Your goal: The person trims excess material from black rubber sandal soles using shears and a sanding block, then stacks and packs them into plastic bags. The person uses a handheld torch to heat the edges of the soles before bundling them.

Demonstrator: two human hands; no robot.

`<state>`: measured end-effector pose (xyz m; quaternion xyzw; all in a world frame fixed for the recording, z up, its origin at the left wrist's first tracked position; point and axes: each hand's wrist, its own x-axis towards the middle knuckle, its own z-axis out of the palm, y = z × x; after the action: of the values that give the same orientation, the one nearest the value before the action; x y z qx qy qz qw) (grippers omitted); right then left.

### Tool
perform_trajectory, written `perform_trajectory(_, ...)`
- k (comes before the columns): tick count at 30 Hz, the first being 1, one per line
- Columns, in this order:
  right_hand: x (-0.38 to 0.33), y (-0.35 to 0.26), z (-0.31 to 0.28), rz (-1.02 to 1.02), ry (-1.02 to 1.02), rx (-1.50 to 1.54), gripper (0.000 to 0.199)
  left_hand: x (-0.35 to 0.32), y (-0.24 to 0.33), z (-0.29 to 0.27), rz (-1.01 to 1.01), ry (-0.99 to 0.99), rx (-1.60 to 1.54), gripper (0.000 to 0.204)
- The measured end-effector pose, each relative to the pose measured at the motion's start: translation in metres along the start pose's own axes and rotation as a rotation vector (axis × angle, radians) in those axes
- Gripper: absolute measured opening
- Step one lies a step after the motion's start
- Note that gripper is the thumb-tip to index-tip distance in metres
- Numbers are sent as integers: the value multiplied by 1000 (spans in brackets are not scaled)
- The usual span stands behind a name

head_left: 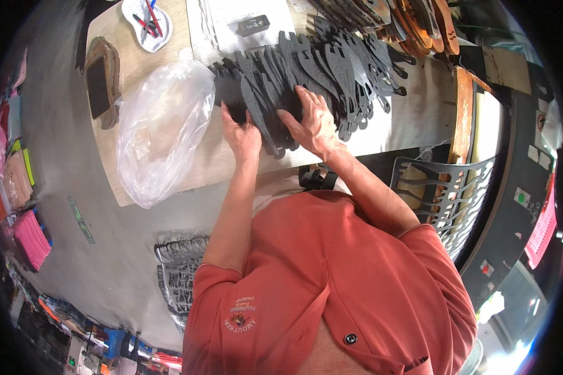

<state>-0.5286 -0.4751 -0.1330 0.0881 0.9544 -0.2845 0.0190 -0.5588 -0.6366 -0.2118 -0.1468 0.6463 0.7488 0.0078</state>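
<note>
Both forearms reach up from the person's orange shirt over the near edge of the worktop [181,169], elbows bent, wrists close together. The left hand [241,134] curls its fingers around the left end of a row of dark grey cut-out sheet pieces [306,72], thumb side pressed against them, so it has a partial grip on the stack's end. The right hand [313,122] lies flatter, fingers spread and pressing on top of the same pieces just beside the left hand; it is mostly open and rests rather than clasps. The grey pieces lie overlapped in a long fan across the middle of the worktop toward its far right corner, where orange pieces [422,25] of similar shape follow. A clear plastic bag [159,128] lies crumpled at the left, touching the stack's end; what it holds cannot be told. A white tray [137,19] with pens sits at the far left corner.
</note>
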Motion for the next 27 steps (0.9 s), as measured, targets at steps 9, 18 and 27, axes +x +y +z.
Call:
perform_trajectory(9,-6,-8,-38,285,-192,456,102,-4,14,27,152,-38,148,66)
perform_trajectory(18,7,-14,-33,262,-166,377,126,-3,54,36,13,-208,100,55)
perform_trajectory(27,-18,-18,-3,-197,125,91,99,-7,87,47,-188,-308,179,138)
